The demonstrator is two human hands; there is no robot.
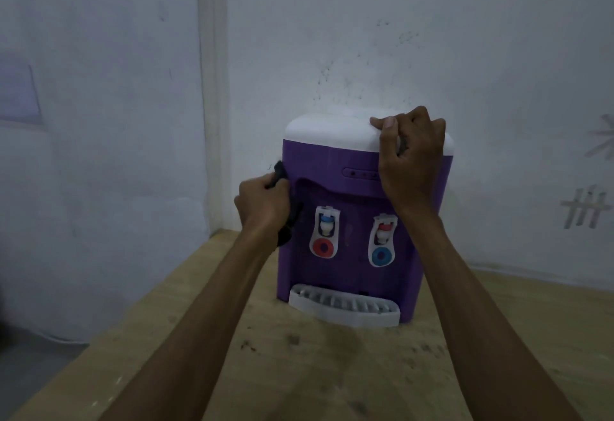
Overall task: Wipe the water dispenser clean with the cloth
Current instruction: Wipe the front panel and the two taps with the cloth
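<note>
Left to right: our left hand [262, 203] grips the dark cloth [288, 208] in curled fingers and presses it against the left front edge of the dispenser [358, 194], about level with the top of the tap recess. The dispenser stands upright on the wooden table [299, 370], close to the wall [365, 38], drip tray [344, 309] facing us. Two taps [327, 231] in the recess — we see no cloth near them. Our right hand [410, 151] sits on the white lid's [332, 133] right front corner, fingers curled over the edge, thumb flat on top; looks like bracing. Progress is a judgement call — wiping is underway on the left side. The surfaces don't tell us what's already clean, the light is too dim. Likely left: front panel, taps, tray, lid, right side. We can't see the back.
</note>
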